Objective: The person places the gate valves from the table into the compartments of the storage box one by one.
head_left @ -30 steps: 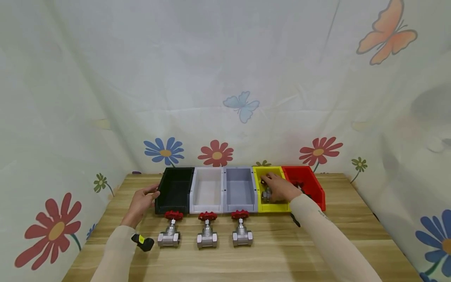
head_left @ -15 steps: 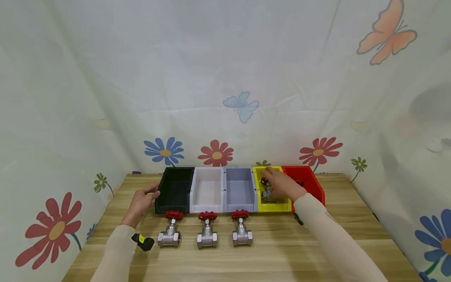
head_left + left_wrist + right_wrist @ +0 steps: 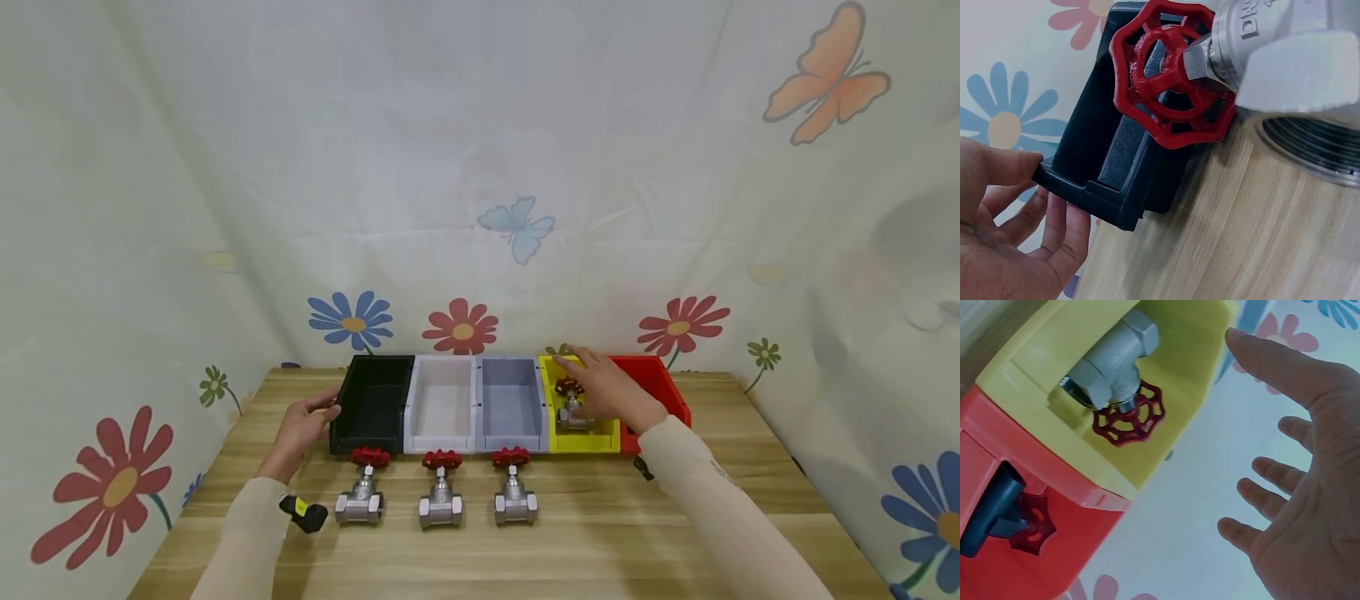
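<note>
My left hand [image 3: 298, 432] grips the outer side of the black bin [image 3: 367, 444], its thumb on the rim and fingers against the outside wall in the left wrist view. Over the yellow bin [image 3: 585, 445] my right hand [image 3: 609, 390] is spread and holds nothing. A steel gate valve [image 3: 574, 417] with a red handwheel lies inside that bin, apart from the fingers in the right wrist view. Three similar gate valves stand in a row in front of the bins: a left one [image 3: 360, 506], a middle one [image 3: 441, 507] and a right one [image 3: 516, 504].
Between the black and yellow bins sit a white bin [image 3: 442, 444] and a grey bin [image 3: 513, 442]. At the right end, the red bin [image 3: 681, 408] contains a dark valve [image 3: 991, 515] with a red handwheel. A flowered cloth [image 3: 420, 167] hangs behind the wooden table [image 3: 465, 567].
My right hand has let go of the gate valve in the yellow bin and drawn up and to the right, uncovering it. My left hand stays on the black bin.
</note>
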`<state>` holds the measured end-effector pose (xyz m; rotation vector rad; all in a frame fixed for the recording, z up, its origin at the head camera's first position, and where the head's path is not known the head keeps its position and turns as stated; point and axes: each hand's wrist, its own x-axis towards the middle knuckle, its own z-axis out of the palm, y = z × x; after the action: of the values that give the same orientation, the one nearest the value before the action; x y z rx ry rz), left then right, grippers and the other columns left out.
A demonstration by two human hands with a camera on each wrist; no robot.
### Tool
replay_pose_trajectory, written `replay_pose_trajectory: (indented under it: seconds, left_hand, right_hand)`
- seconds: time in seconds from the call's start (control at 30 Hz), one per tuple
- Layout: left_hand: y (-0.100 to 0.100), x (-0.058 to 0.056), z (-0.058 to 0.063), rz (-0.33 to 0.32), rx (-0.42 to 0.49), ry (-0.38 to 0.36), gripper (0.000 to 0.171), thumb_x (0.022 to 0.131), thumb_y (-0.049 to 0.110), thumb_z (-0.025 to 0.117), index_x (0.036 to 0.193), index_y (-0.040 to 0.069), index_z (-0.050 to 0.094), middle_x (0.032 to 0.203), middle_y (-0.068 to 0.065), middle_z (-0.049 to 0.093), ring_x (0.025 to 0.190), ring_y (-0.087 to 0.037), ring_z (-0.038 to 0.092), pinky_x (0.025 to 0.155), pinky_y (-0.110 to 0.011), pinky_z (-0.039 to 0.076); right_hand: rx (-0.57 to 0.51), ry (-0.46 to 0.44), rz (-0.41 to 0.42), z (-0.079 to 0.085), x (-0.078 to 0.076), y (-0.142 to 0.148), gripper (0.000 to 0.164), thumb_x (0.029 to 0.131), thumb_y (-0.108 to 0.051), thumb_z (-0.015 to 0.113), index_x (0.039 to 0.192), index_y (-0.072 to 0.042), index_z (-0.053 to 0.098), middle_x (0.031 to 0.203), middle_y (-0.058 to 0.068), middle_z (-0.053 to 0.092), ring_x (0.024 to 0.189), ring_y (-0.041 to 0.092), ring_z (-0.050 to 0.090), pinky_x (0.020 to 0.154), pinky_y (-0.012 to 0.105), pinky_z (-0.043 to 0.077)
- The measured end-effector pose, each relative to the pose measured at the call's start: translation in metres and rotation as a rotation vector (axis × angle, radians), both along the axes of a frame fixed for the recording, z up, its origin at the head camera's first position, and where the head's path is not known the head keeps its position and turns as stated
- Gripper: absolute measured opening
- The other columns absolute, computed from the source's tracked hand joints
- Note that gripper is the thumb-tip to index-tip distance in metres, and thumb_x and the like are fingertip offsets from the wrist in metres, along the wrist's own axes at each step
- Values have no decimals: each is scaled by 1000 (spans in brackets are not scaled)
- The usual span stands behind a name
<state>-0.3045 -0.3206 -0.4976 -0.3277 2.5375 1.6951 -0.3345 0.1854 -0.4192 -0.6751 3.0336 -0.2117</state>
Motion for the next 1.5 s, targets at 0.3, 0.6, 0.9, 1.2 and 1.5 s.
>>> replay_pose_trajectory:
  seconds: [0.3,0.6,0.9,1.2,1.5]
  left_hand:
    - [1,2,5,-4,20,-3,50,104,23,48,152,15,38,151,-18,39,136,-37,42,105,-52,46]
    - [2,3,5,17,16,-16,50,103,23,49,151,13,39,152,-19,40,136,-38,43,105,-52,47]
    - [0,5,2,10,16,-19,50,103,23,49,151,14,40,152,-18,39,137,-38,42,105,-52,46]
    - [0,2,2,7,9,-1,50,103,24,48,151,15,39,152,-17,40,135,-36,43,104,-49,48]
    - [1,2,2,8,12,-2,51,103,23,48,152,14,38,152,-19,39,136,-38,42,106,-52,46]
  right_hand:
    - [10,70,35,20,18,-2,99,73,-35,86,155,-31,30,162,10,23,146,37,28,113,58,36]
    - [44,118,68,32,29,-2,102,73,-42,84,156,-30,25,164,9,18,149,35,21,118,59,26]
    - [25,171,93,40,44,-5,104,72,-42,84,156,-31,25,164,9,18,150,36,19,119,61,21]
    - [-23,243,161,50,69,-12,101,71,-43,85,155,-30,30,162,10,26,148,35,25,118,59,28]
    - [-13,236,194,49,87,-24,104,70,-46,85,156,-27,29,162,9,25,147,34,27,116,57,32]
